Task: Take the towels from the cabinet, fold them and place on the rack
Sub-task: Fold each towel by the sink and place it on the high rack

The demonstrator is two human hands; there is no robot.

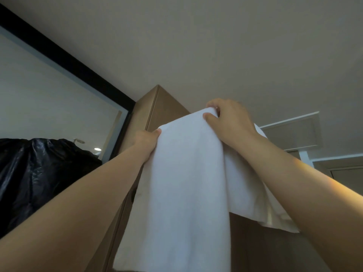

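A white towel point(188, 173) was held high in front of the tall brown cabinet point(167, 103). Its upper edge was raised near the cabinet's top and its length hung down across the cabinet's front. A further layer of the cloth was draped behind and to the right, under the right forearm.

The step was judged to be the opening-out of the towel for folding. It would be done well if the two corners were brought level, the edge was drawn taut, and the trailing layer was shaken free before the halves were brought together.

The left corner was pinched by the left hand point(147, 138), with the thumb on the near face and the fingers hidden behind. The higher right corner was gripped by the right hand point(229, 118), with the thumb pressed on the front and the fingers curled over the top. The towel was thus hung between and below both hands.

Left of the cabinet, a black-framed glass panel point(49, 95) and a black plastic bag point(29, 173) were seen. To its right was a ceiling hatch point(290, 132).
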